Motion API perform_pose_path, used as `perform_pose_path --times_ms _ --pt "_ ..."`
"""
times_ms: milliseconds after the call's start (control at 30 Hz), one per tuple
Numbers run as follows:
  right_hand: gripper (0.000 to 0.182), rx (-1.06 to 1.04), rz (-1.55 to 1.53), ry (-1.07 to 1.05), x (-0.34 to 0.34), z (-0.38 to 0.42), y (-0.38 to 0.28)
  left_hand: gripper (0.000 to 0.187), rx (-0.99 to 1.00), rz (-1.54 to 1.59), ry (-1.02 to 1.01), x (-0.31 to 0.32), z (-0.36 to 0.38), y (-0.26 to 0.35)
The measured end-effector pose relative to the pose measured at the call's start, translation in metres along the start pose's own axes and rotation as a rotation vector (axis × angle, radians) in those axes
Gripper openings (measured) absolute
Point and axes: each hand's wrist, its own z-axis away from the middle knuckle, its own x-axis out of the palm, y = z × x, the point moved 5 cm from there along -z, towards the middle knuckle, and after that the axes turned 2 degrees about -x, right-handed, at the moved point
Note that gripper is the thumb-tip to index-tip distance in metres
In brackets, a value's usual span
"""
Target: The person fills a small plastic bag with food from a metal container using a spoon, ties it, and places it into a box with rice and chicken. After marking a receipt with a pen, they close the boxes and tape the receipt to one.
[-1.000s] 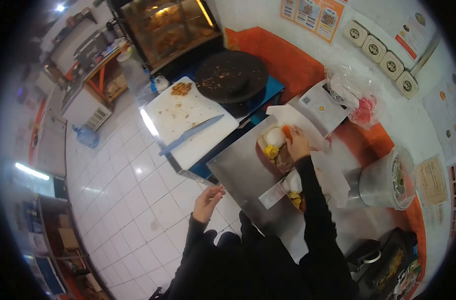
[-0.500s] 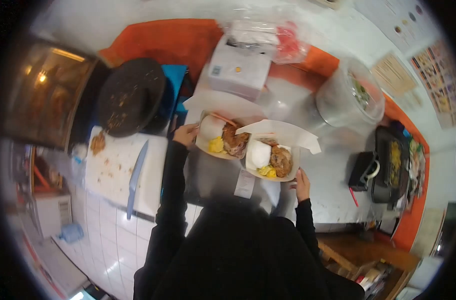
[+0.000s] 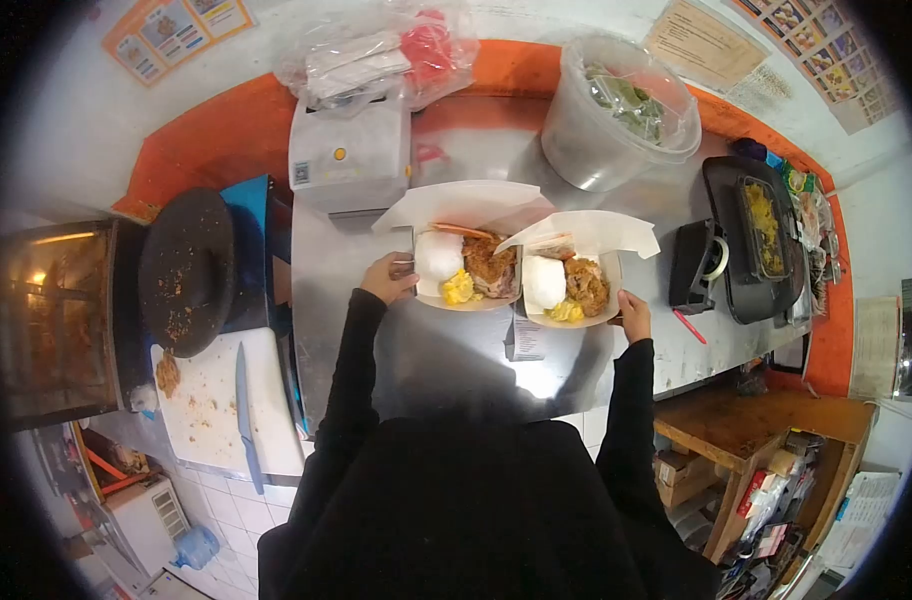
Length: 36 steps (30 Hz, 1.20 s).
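Two open paper food boxes sit side by side, touching, above the steel counter. My left hand [image 3: 390, 278] grips the outer side of the left food box [image 3: 488, 207], which holds white rice [image 3: 439, 257], yellow pieces [image 3: 461, 288] and browned fried chicken [image 3: 490, 266]. On the other side, my right hand [image 3: 633, 316] is closed on the outer lower corner of the right food box [image 3: 608, 232]. Inside that one are a smaller rice mound [image 3: 544, 284], fried chicken [image 3: 585, 286] and a packet under the lid. A printed slip [image 3: 525, 341] shows below where the boxes meet.
A white label printer [image 3: 351, 155] and a clear bucket of greens [image 3: 621, 110] stand at the back of the steel counter [image 3: 426, 360]. Leftward, a knife [image 3: 246, 415] lies on a crumb-strewn cutting board [image 3: 201, 410], near a round black board [image 3: 188, 275]. A black tape dispenser [image 3: 698, 270] is rightward.
Both boxes have moved right along the counter, away from the printer, with the slip moving along beneath them. My hands keep their grip. The head view has turned to the right.
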Motion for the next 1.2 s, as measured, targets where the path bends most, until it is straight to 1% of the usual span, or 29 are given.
perform_pose_path --times_ms 100,167,200,233,267,300,367,433,500,567,633,667,733,767,833,867,933,967,1000,1033,1067,1133,1167,1200 --pt "0.037 -0.016 0.018 -0.025 -0.027 -0.027 -0.002 0.040 0.017 0.029 0.006 0.033 -0.010 0.006" --pt "0.037 -0.025 0.048 -0.026 -0.038 -0.040 -0.003 0.040 0.048 -0.038 0.042 0.050 -0.009 0.015" --pt "0.037 -0.070 0.044 -0.030 -0.042 -0.048 -0.002 0.040 0.038 -0.029 0.061 0.059 -0.004 0.021" --pt "0.037 -0.113 0.039 -0.037 -0.048 -0.057 0.002 0.040 0.072 -0.136 0.169 0.064 0.004 0.031" --pt "0.038 -0.092 0.075 -0.116 -0.051 -0.068 0.012 0.040 0.104 -0.247 0.278 0.070 0.013 0.036" --pt "0.038 -0.094 0.078 -0.143 -0.053 -0.071 0.016 0.040 0.089 -0.242 0.301 0.083 0.022 0.033" --pt "0.040 -0.026 -0.118 -0.222 -0.049 -0.067 0.018 0.037 0.256 -0.271 0.977 0.099 0.059 0.036" --pt "0.043 -0.040 -0.169 -0.238 -0.048 -0.045 0.008 0.035 0.091 -0.163 1.018 0.135 0.078 0.004" --pt "0.045 -0.137 -0.199 -0.135 -0.058 -0.025 0.000 0.047 0.051 -0.271 0.732 0.201 0.079 -0.008" --pt "0.043 -0.145 -0.239 -0.146 -0.070 -0.013 -0.019 0.065 0.286 -0.507 0.620 0.253 0.064 -0.049" --pt "0.040 -0.193 -0.242 -0.261 -0.083 -0.010 -0.045 0.077 0.479 -0.469 0.688 0.278 0.070 -0.017" --pt "0.035 -0.249 -0.275 -0.277 -0.090 -0.012 -0.069 0.077 0.469 -0.474 0.700 0.281 0.069 -0.017" --pt "0.033 -0.387 -0.252 -0.264 -0.106 -0.021 -0.115 0.076 0.359 -0.425 0.529 0.287 0.060 -0.025" --pt "0.032 -0.464 -0.278 -0.256 -0.111 -0.028 -0.136 0.076 0.358 -0.425 0.538 0.288 0.060 -0.028" --pt "0.028 -0.598 -0.245 -0.240 -0.117 -0.038 -0.185 0.073 0.102 -0.119 0.407 0.289 0.054 -0.052" --pt "0.027 -0.666 -0.240 -0.235 -0.117 -0.047 -0.205 0.073 0.098 -0.118 0.410 0.291 0.054 -0.062" --pt "0.026 -0.863 -0.231 -0.258 -0.108 -0.064 -0.250 0.068 0.071 -0.163 0.516 0.292 0.057 -0.083" --pt "0.027 -0.902 -0.245 -0.205 -0.100 -0.080 -0.265 0.068 0.065 -0.162 0.512 0.295 0.062 -0.081" --pt "0.027 -0.939 -0.257 -0.153 -0.090 -0.098 -0.281 0.063 0.013 -0.291 0.553 0.296 0.068 -0.074" --pt "0.029 -1.030 -0.160 -0.182 -0.075 -0.118 -0.299 0.058 -0.042 -0.421 0.591 0.296 0.074 -0.070" --pt "0.031 -1.113 -0.061 -0.216 -0.060 -0.142 -0.314 0.058 -0.058 -0.418 0.585 0.297 0.077 -0.071" --pt "0.041 -1.220 0.469 -0.181 -0.022 -0.195 -0.335 0.049 0.187 -0.853 0.655 0.299 0.086 -0.055" --pt "0.047 -1.207 0.638 -0.367 0.006 -0.231 -0.332 0.049 0.178 -0.851 0.649 0.295 0.090 -0.054" --pt "0.052 -1.182 0.808 -0.553 0.029 -0.254 -0.321 0.047 0.196 -0.792 0.548 0.293 0.092 -0.053"
